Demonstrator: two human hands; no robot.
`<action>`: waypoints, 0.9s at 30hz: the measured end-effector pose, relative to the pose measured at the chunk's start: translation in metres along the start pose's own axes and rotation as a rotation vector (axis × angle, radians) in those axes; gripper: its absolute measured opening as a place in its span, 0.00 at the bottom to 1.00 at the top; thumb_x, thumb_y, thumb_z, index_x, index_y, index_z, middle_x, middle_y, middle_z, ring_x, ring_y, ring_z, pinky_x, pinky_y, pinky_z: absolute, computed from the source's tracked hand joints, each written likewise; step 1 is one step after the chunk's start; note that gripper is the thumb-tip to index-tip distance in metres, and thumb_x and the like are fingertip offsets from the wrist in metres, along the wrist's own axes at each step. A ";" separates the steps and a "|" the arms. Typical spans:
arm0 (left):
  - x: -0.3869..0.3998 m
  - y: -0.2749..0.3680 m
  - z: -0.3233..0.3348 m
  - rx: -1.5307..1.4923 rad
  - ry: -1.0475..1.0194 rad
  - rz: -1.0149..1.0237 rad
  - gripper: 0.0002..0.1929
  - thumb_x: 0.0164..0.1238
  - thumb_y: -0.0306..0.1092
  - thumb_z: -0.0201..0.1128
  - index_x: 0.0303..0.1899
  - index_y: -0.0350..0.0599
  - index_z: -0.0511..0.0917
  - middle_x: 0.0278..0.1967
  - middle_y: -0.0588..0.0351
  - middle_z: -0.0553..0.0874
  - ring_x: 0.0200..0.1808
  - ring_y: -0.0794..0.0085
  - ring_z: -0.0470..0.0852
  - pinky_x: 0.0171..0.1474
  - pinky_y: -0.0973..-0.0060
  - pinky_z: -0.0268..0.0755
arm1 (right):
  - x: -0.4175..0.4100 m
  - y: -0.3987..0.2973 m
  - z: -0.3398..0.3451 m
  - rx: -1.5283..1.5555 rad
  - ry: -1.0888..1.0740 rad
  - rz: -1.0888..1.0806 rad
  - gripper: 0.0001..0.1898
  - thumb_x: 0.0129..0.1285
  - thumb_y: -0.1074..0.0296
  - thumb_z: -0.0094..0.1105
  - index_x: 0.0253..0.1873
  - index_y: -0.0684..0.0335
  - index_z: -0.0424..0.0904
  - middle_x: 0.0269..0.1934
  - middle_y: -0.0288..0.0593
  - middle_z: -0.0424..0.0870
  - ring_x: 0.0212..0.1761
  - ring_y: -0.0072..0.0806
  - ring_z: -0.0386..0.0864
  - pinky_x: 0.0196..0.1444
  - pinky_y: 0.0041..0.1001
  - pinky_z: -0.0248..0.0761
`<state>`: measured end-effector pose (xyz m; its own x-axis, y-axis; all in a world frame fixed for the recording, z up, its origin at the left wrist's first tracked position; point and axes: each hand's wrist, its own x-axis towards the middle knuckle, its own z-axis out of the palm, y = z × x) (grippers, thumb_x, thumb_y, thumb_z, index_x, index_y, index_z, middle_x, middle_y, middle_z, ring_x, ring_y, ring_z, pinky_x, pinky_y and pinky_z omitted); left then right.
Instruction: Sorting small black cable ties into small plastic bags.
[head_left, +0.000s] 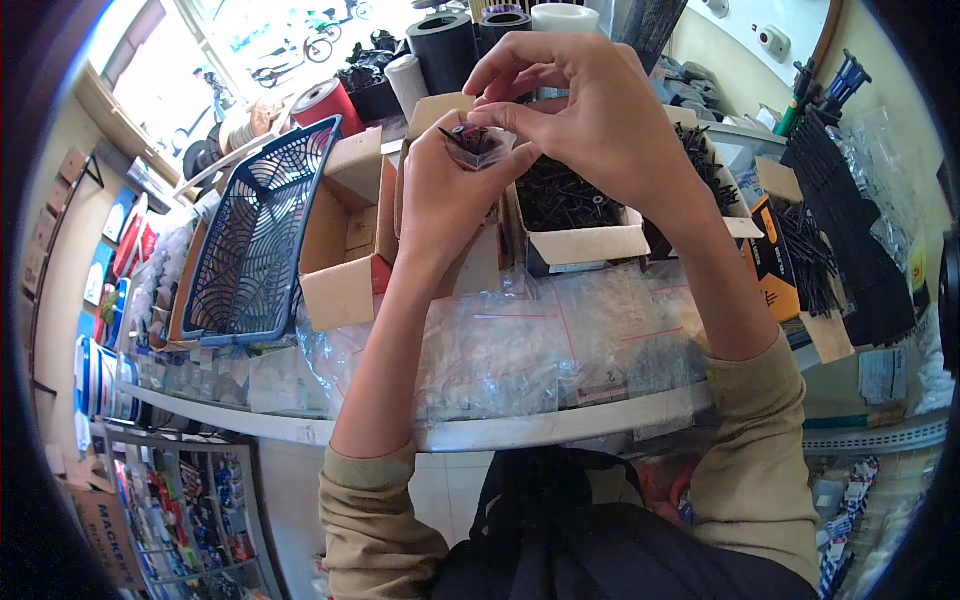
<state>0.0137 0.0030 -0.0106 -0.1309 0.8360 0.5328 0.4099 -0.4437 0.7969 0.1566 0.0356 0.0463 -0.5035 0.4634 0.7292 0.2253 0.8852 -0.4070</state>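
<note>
My left hand (450, 187) is closed around a small clear plastic bag (484, 154), its mouth turned up, with black screws (459, 135) showing in it. My right hand (570, 105) is raised just above and to the right of the bag, thumb and fingertips close to its opening; whether a screw is between them cannot be told. Below the right hand stands an open cardboard box of black screws (570, 199), partly covered by that hand. Flat clear zip bags with red lines (510, 345) lie spread on the glass counter in front of the boxes.
A blue plastic basket (247, 247) and an open cardboard box (349, 232) stand left. Further right are another box of black screws (709, 161) and an orange-black box (776, 262) with long black pieces. Rolls (442, 52) stand behind. The counter's pale edge (555, 427) runs nearest me.
</note>
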 end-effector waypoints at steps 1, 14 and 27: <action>0.000 0.002 0.000 0.031 0.008 0.005 0.13 0.49 0.32 0.69 0.35 0.35 0.79 0.27 0.56 0.84 0.29 0.79 0.80 0.34 0.78 0.73 | -0.001 0.000 0.002 0.043 0.015 -0.030 0.07 0.57 0.73 0.63 0.41 0.66 0.83 0.35 0.42 0.83 0.35 0.26 0.82 0.45 0.25 0.77; 0.005 -0.006 -0.009 -0.151 -0.095 -0.067 0.13 0.52 0.30 0.68 0.40 0.36 0.78 0.33 0.59 0.83 0.34 0.83 0.78 0.38 0.83 0.71 | -0.001 0.005 -0.004 -0.004 -0.266 -0.087 0.09 0.58 0.72 0.61 0.43 0.65 0.83 0.37 0.46 0.81 0.40 0.37 0.78 0.44 0.30 0.71; 0.006 0.012 -0.020 -0.143 -0.216 -0.009 0.21 0.50 0.28 0.66 0.48 0.43 0.71 0.31 0.64 0.79 0.34 0.85 0.76 0.39 0.84 0.70 | 0.003 0.006 -0.026 -0.049 -0.251 -0.290 0.09 0.56 0.71 0.61 0.41 0.60 0.84 0.43 0.43 0.77 0.50 0.37 0.73 0.56 0.32 0.66</action>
<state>-0.0002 -0.0043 0.0079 0.0683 0.8831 0.4641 0.2754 -0.4638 0.8420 0.1781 0.0435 0.0597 -0.7391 0.1747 0.6505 0.0803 0.9817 -0.1724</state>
